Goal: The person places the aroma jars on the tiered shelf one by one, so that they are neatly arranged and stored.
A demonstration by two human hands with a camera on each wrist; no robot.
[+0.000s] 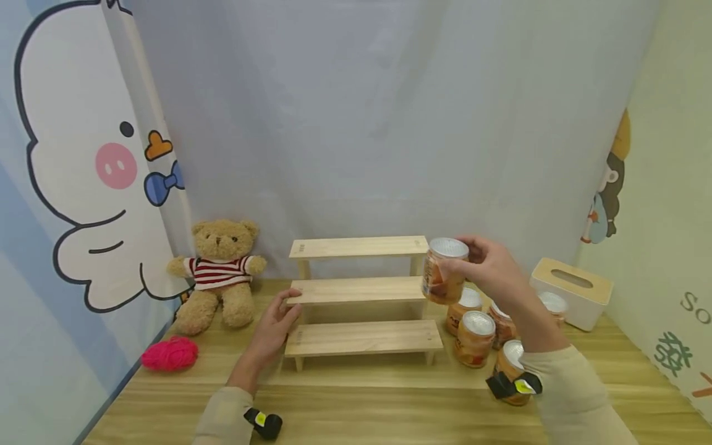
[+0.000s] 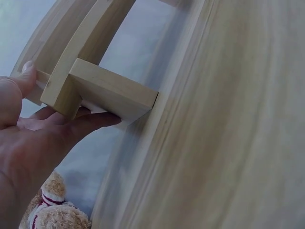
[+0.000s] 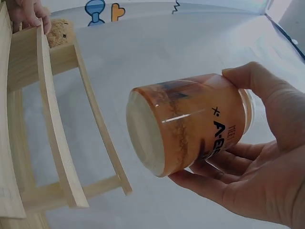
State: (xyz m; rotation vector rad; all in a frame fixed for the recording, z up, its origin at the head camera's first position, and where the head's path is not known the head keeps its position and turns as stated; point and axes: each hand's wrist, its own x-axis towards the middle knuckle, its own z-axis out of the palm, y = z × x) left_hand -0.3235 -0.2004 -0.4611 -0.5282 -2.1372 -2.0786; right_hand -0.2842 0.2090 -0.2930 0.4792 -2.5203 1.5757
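Observation:
My right hand (image 1: 492, 266) holds a clear jar (image 1: 445, 272) with an orange label and a silver lid, raised beside the right end of a three-tier wooden shelf (image 1: 364, 339). In the right wrist view, the jar (image 3: 186, 126) sits between thumb and fingers, its bottom facing the shelf's boards (image 3: 59, 138), apart from them. My left hand (image 1: 274, 324) grips the left end of the shelf at the middle tier. The left wrist view shows its thumb and fingers on either side of the wooden end (image 2: 64, 90). No jars stand on the tiers.
Several similar jars (image 1: 474, 339) stand on the table right of the shelf, some partly behind my right arm. A tissue box (image 1: 573, 290) stands at the back right. To the left are a teddy bear (image 1: 219, 272) and pink yarn (image 1: 170, 354). A grey curtain (image 1: 356, 123) hangs behind.

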